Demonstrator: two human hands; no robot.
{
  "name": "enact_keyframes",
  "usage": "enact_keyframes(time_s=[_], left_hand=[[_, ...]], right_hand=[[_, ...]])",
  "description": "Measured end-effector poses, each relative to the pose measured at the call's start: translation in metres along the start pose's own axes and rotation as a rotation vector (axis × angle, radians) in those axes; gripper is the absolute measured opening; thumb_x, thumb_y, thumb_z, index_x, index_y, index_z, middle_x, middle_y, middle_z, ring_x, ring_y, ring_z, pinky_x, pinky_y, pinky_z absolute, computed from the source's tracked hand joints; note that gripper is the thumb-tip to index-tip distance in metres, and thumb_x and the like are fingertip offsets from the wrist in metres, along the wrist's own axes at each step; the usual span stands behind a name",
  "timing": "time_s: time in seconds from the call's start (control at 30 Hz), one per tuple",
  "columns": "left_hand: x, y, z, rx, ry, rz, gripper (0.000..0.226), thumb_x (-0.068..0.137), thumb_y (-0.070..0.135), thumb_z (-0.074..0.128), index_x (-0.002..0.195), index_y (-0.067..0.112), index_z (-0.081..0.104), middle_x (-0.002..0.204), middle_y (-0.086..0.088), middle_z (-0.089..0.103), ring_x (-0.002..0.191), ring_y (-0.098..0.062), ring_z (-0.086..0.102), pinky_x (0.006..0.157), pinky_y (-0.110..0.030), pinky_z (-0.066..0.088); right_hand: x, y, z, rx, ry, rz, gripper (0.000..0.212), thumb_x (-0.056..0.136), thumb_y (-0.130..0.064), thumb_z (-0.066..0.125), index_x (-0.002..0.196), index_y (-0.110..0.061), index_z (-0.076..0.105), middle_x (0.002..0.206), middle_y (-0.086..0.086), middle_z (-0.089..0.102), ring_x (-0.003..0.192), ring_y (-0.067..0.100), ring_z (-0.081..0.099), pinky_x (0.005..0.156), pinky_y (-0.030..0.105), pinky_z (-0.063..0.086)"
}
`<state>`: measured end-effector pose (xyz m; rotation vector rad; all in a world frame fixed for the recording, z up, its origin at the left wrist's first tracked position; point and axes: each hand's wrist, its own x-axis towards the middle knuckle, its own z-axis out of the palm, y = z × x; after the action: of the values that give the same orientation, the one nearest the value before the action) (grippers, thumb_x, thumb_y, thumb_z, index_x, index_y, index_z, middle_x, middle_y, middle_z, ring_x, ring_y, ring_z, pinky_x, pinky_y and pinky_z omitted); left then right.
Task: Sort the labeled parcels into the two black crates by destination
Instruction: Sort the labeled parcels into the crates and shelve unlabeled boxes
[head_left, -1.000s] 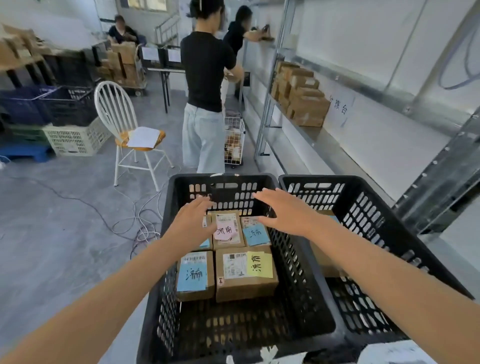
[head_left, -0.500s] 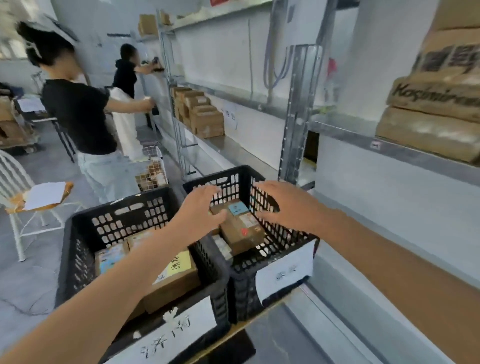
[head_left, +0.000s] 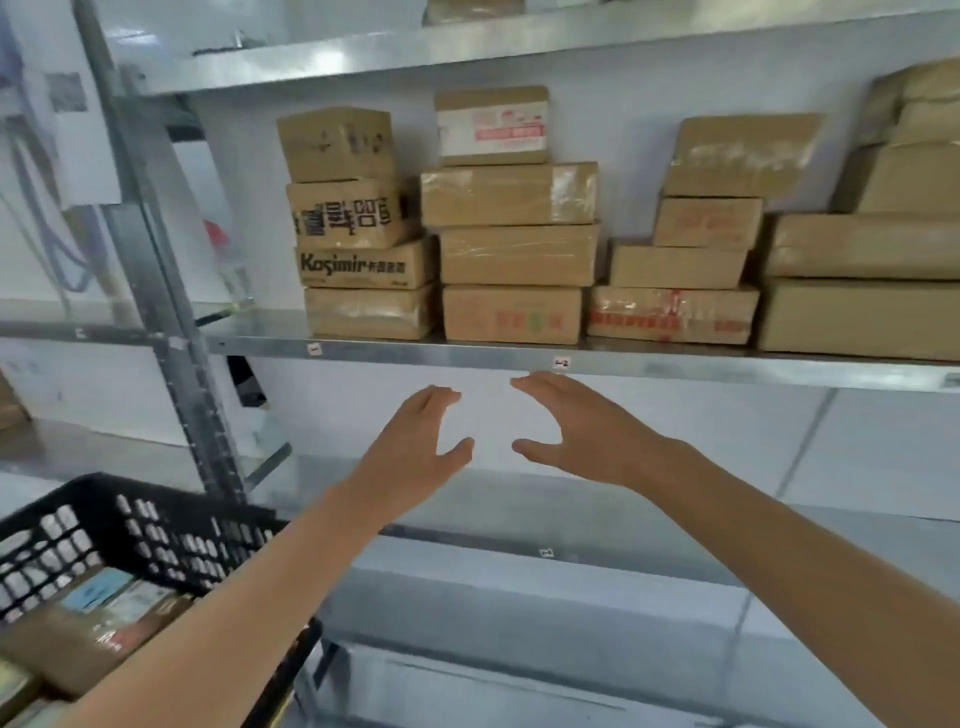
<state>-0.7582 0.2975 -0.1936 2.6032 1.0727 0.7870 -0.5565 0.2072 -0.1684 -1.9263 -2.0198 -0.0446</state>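
Both bare forearms reach forward and up. The left hand (head_left: 415, 441) and right hand (head_left: 576, 431) face each other, palms inward, fingers (head_left: 540, 387) spread and curved, thumbs below them pointing toward one another. Both seem empty, with a gap between the fingertips.

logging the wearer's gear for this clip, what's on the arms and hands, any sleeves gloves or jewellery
Nothing worn shows. The left hand and right hand are bare, with no gloves, rings or tape. Both forearms are uncovered all the way to the bottom edge of the frame: no sleeve cuff, watch or wristband in view. Anything above the elbows lies outside the picture.
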Motion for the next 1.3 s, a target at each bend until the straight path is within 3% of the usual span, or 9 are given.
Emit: enact_keyframes(time_s=[0.1,0.37,0.6,0.73,0.97,1.2,1.3], left_hand=[[0.036,0.053,0.025,-0.068,-0.046,0.119,0.055,0.096,0.038,0.054,0.145,0.02,0.036,0.148,0.011,0.034,0.136,-0.005,0.032,0.101,-0.014,0.022],[0.105,0.199,0.072,-0.195,-0.108,0.427,0.057,0.097,0.042,0.052,0.148,0.024,0.033,0.154,0.009,0.03,0.139,-0.01,0.032,0.101,-0.019,0.024],[0.185,0.299,0.092,-0.296,-0.068,0.581,0.06,0.096,0.042,0.053,0.148,0.019,0.033,0.152,0.004,0.034,0.137,-0.012,0.035,0.101,-0.021,0.028],[0.237,0.338,0.085,-0.431,-0.058,0.512,0.057,0.098,0.045,0.05,0.148,0.025,0.032,0.151,0.005,0.036,0.134,-0.012,0.04,0.099,-0.025,0.032],[0.304,0.386,0.087,-0.583,-0.008,0.442,0.058,0.099,0.044,0.048,0.149,0.018,0.032,0.153,0.003,0.034,0.137,-0.013,0.036,0.097,-0.021,0.027],[0.359,0.421,0.1,-0.647,0.092,0.281,0.067,0.099,0.038,0.049,0.153,0.012,0.02,0.154,-0.003,0.031,0.138,-0.021,0.034,0.095,-0.027,0.028],[0.37,0.428,0.114,-0.734,0.087,0.236,0.064,0.097,0.038,0.05,0.152,0.017,0.025,0.154,0.0,0.034,0.14,-0.02,0.035,0.106,-0.035,0.033]], right_hand=[[-0.044,0.045,-0.029,-0.004,0.072,0.139,0.074,0.092,-0.052,0.058,0.154,-0.03,0.024,0.16,-0.013,0.022,0.145,0.007,0.022,0.113,0.023,0.021],[-0.131,0.144,-0.112,-0.079,0.257,0.464,0.074,0.089,-0.059,0.056,0.151,-0.029,0.028,0.155,-0.009,0.032,0.14,0.014,0.034,0.115,0.038,0.033],[-0.143,0.214,-0.174,-0.065,0.417,0.547,0.067,0.092,-0.048,0.06,0.15,-0.027,0.033,0.15,-0.013,0.037,0.136,0.009,0.036,0.107,0.023,0.029],[-0.122,0.256,-0.221,-0.022,0.566,0.583,0.065,0.096,-0.042,0.058,0.152,-0.021,0.031,0.151,-0.006,0.038,0.14,0.011,0.034,0.103,0.017,0.022],[-0.08,0.314,-0.286,-0.007,0.753,0.594,0.07,0.098,-0.047,0.052,0.154,-0.018,0.024,0.155,0.001,0.032,0.142,0.015,0.031,0.103,0.021,0.022],[-0.051,0.369,-0.316,0.212,0.831,0.62,0.091,0.091,-0.062,0.052,0.158,-0.014,0.012,0.162,0.004,0.021,0.146,0.019,0.028,0.118,0.042,0.028],[-0.043,0.385,-0.314,0.327,0.868,0.575,0.08,0.094,-0.054,0.054,0.155,-0.014,0.022,0.154,0.002,0.036,0.14,0.02,0.038,0.107,0.032,0.038]])
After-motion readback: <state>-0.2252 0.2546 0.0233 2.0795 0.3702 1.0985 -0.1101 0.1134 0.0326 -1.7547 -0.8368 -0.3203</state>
